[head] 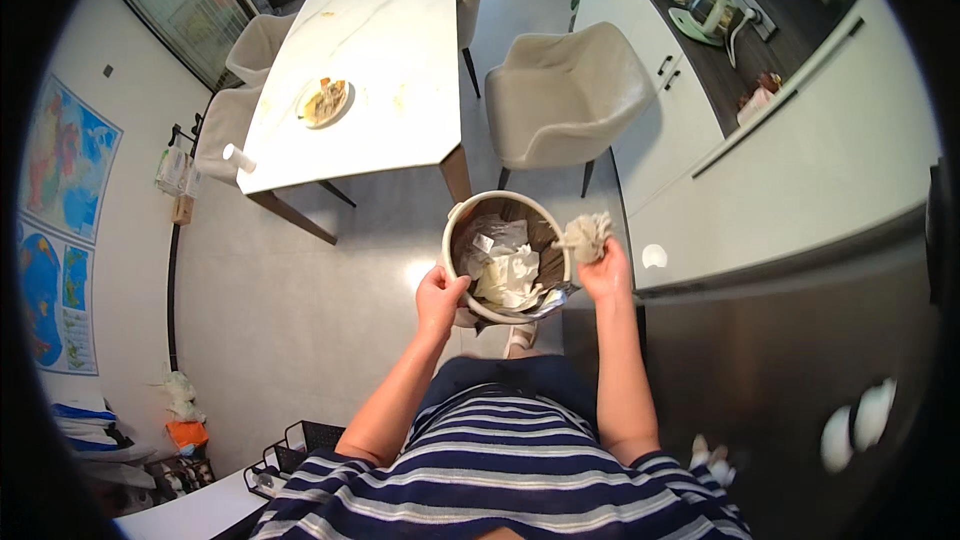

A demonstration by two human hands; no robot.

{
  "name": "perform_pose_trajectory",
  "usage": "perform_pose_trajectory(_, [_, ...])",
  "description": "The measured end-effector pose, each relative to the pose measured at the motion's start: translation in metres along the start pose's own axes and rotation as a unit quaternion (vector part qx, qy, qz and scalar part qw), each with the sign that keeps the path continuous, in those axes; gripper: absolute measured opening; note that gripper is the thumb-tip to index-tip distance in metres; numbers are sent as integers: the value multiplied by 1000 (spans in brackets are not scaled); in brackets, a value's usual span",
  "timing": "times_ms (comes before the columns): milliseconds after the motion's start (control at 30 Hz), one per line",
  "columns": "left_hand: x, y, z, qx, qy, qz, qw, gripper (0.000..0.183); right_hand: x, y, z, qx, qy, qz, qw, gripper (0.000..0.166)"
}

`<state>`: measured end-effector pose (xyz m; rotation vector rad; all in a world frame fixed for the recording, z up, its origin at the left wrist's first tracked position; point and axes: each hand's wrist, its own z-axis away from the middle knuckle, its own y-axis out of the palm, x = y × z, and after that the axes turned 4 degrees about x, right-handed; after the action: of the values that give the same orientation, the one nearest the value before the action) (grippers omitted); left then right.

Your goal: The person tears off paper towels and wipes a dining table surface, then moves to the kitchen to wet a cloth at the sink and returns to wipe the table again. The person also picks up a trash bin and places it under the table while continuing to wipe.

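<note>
My left hand [441, 300] grips the rim of a round trash bin [454, 240], its thumb over the edge on the near left side. A dark liner covers the inside of the bin. In it lie crumpled white paper [510, 277], clear plastic film [504, 231] and a silvery wrapper [553, 301] by the right rim. A bunched greyish cloth [589, 237] is in my right hand [606, 274], just outside the bin's right rim. Whether the right hand also touches the bin, I cannot tell.
Ahead stands a white marble-look table [375, 37] bearing a plate of food scraps [325, 103] and a white cylinder [238, 157]. A beige armchair [570, 97] sits right of it. White cabinets [795, 127] line the right side. A black wire rack [289, 454] is at lower left.
</note>
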<state>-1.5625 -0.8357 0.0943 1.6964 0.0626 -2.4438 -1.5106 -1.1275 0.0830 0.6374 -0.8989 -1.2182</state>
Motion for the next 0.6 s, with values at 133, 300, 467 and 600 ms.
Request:
perform_pose_trajectory(133, [-54,44,-78,-28,-20,67,997,20,33,102,-92,65,-33,39,997,33])
perform_pose_trajectory(300, [-103,89,-191,-27,-15,147,989,20,76,171,-199,124,-36,65,989,35])
perform_pose_trajectory(467, [-125,128,-322,2,22,69,997,26,117,224,-272,146,-66,154,975,41])
perform_pose_trajectory(600, [-146,163,-404,12,6,120,993,26,149,284,-320,138,-91,285,944,43])
